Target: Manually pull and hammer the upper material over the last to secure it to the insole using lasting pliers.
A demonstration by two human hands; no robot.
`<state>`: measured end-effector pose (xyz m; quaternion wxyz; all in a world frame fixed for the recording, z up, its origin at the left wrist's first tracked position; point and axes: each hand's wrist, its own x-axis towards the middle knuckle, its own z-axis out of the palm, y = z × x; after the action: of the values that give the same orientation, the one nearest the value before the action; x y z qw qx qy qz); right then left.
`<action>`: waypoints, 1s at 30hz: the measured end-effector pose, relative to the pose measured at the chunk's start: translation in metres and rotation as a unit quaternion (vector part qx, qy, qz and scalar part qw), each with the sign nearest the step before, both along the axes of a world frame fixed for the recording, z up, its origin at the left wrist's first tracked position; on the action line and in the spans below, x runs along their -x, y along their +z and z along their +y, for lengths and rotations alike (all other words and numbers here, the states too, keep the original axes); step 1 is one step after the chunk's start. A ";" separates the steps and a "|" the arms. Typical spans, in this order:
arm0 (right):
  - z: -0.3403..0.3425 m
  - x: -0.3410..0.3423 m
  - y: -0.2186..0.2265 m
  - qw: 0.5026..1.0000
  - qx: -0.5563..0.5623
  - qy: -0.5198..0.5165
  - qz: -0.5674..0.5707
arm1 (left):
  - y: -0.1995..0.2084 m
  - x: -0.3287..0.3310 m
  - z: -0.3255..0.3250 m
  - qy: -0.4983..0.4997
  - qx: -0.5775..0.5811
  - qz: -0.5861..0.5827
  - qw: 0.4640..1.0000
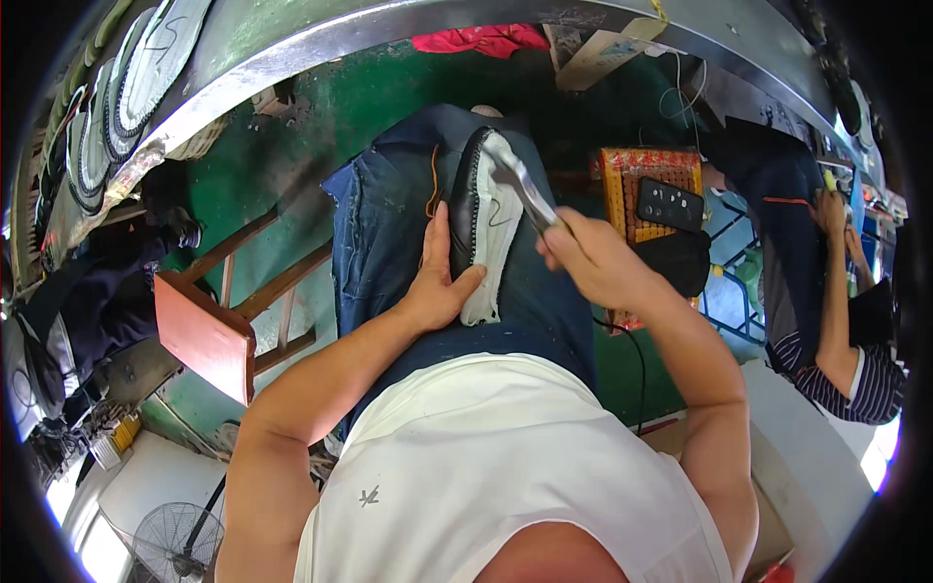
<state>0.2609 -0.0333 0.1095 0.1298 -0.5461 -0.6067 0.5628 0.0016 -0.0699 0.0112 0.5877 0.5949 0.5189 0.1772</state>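
Observation:
A shoe (494, 228) lies bottom-up along my thighs, its white sole side facing me, with a dark rim and a row of stitches down its left edge. My left hand (439, 287) grips it from the left, fingers stretched along the side and thumb pressed onto the white bottom. In my right hand (601, 255) is a silver metal hand tool (530, 197). Its blurred head is over the upper part of the white bottom; whether it touches cannot be made out. An orange cord (433, 180) lies on my dark blue trousers above the left fingertips.
A metal-edged bench (321, 47) curves across the far side, with several shoe pieces (155, 73) at its left. A wooden stool (206, 335) lies tipped at left. At right, a phone (671, 204) rests on a beaded seat (622, 185); beyond it a co-worker's arm (834, 291) shows.

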 end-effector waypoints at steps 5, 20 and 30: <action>0.019 0.012 -0.030 0.972 -0.109 0.106 -0.181 | -0.012 0.003 -0.007 0.005 0.019 -0.015 1.000; -0.039 0.012 -0.027 0.993 0.017 0.065 -0.099 | 0.037 0.002 0.026 -0.063 0.018 0.172 0.983; 0.146 0.007 0.078 0.860 -0.416 -0.036 -0.294 | 0.076 0.041 0.043 0.094 0.247 -0.450 0.853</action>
<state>0.2543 0.1123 0.1878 0.1805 -0.6027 -0.7744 0.0668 -0.0392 -0.0272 0.0876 0.8649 0.2337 0.2777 0.3466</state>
